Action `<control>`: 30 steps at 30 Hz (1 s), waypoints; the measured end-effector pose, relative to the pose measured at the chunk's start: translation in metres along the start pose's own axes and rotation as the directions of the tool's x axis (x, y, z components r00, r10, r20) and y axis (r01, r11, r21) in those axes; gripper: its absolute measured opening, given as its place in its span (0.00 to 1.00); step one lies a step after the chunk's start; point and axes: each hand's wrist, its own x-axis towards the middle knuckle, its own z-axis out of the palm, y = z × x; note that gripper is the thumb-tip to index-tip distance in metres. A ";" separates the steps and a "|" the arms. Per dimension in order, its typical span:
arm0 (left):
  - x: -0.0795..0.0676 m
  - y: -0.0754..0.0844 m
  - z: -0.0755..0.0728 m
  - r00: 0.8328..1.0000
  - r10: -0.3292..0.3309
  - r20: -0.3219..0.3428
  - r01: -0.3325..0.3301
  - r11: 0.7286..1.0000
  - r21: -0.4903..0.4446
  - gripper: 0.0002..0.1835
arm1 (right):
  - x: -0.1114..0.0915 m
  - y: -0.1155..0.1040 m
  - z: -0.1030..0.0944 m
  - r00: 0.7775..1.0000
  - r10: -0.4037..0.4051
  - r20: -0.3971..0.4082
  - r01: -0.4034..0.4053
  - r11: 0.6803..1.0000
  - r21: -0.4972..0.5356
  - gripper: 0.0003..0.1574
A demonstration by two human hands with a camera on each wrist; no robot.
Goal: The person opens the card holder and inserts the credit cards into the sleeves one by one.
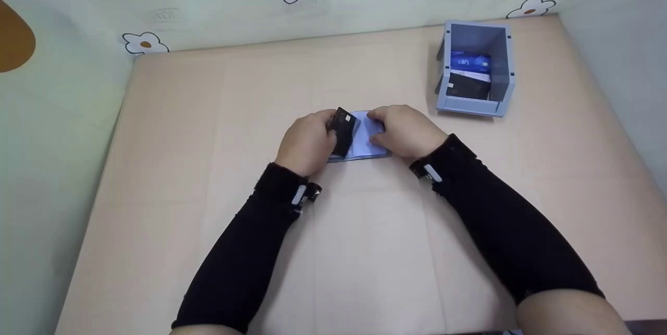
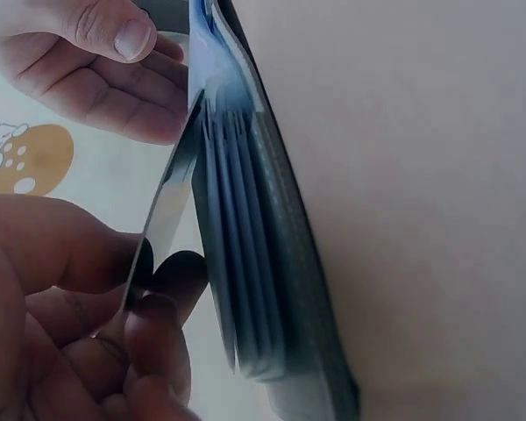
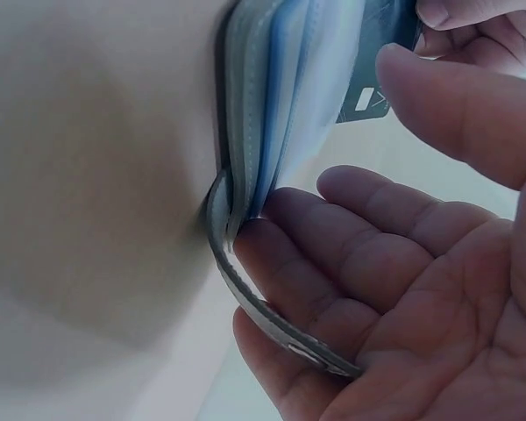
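A pale green wall (image 1: 219,7) printed with white flowers with brown centres rises behind the table (image 1: 156,168), which is covered in a creased, peach-coloured sheet. Near its far right corner stands a grey-blue, open-topped plastic bin (image 1: 469,105) with a blue card (image 1: 464,61) and a black card (image 1: 468,86) inside.

Ahead of me, around the middle of the table, lies an opened grey card holder (image 1: 368,143) with pale blue, see-through plastic sleeves (image 2: 237,219), my two hands on either side of it. My left hand (image 1: 306,142) pinches a thin black card with a whitish chip (image 1: 344,134) between thumb and fingers, tilted over the left part of the holder. One end of this card meets the sleeves; I cannot tell whether it is tucked into one.

My right hand (image 1: 409,132) is at the holder's right edge, thumb spread well away from the loosely bent fingers, whose tips touch the sleeve edges. A narrow grey strap (image 3: 263,311) curves from the holder across those fingers. Black fabric sleeves (image 1: 234,257) cover my forearms.
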 end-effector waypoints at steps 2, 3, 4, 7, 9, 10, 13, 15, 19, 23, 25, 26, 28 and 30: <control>0.000 0.000 0.000 1.000 0.006 0.003 -0.006 1.000 -0.002 0.24 | 0.000 0.000 0.000 1.000 -0.001 0.000 0.001 1.000 -0.001 0.36; 0.000 0.000 0.000 1.000 0.006 0.004 -0.006 1.000 -0.003 0.24 | 0.000 -0.001 0.000 1.000 -0.002 -0.001 0.002 1.000 -0.001 0.36; 0.000 0.000 0.001 1.000 0.004 0.006 -0.004 1.000 -0.006 0.24 | 0.000 -0.001 0.000 1.000 -0.002 -0.001 0.002 1.000 -0.001 0.36; 0.001 0.001 0.001 1.000 0.005 0.014 -0.005 1.000 -0.016 0.26 | 0.000 0.000 0.000 1.000 -0.005 -0.002 0.005 1.000 -0.003 0.36; 0.001 0.002 0.002 1.000 0.008 0.022 -0.008 1.000 -0.022 0.26 | 0.000 -0.001 0.000 1.000 -0.004 -0.002 0.004 1.000 -0.004 0.36; 0.002 0.002 0.002 1.000 0.011 0.025 -0.010 1.000 -0.025 0.26 | 0.000 -0.001 0.000 1.000 -0.002 -0.002 0.002 1.000 -0.004 0.36; 0.002 0.003 0.003 0.999 0.018 0.036 -0.017 0.999 -0.033 0.25 | 0.000 -0.001 0.000 1.000 0.000 0.000 0.000 1.000 -0.004 0.36; 0.002 0.004 0.003 0.999 0.023 0.043 -0.022 0.999 -0.027 0.24 | 0.000 -0.001 0.000 1.000 0.001 0.000 -0.001 1.000 -0.004 0.36; 0.002 0.004 0.003 0.998 0.031 0.058 -0.031 1.000 -0.004 0.22 | 0.000 -0.001 0.000 1.000 0.002 -0.001 -0.002 1.000 -0.004 0.36; 0.001 0.005 0.001 0.997 0.036 0.068 -0.036 0.999 0.006 0.22 | 0.000 -0.001 0.000 1.000 -0.004 -0.003 0.004 1.000 -0.004 0.35; 0.000 0.006 0.001 0.997 0.035 0.074 -0.036 0.999 0.006 0.22 | 0.000 -0.001 0.000 1.000 -0.007 -0.001 0.007 1.000 -0.005 0.35; 0.000 0.006 0.001 0.997 0.034 0.076 -0.034 0.999 0.006 0.22 | -0.001 -0.001 0.000 1.000 -0.008 -0.001 0.008 1.000 -0.006 0.35; 0.000 0.007 0.000 0.997 0.024 0.079 -0.024 1.000 -0.001 0.23 | -0.001 -0.001 0.000 1.000 -0.005 0.001 0.005 1.000 -0.005 0.35; 0.000 0.008 0.000 0.997 0.011 0.078 -0.011 1.000 -0.005 0.23 | -0.001 -0.001 0.000 1.000 -0.002 0.002 0.002 1.000 -0.004 0.35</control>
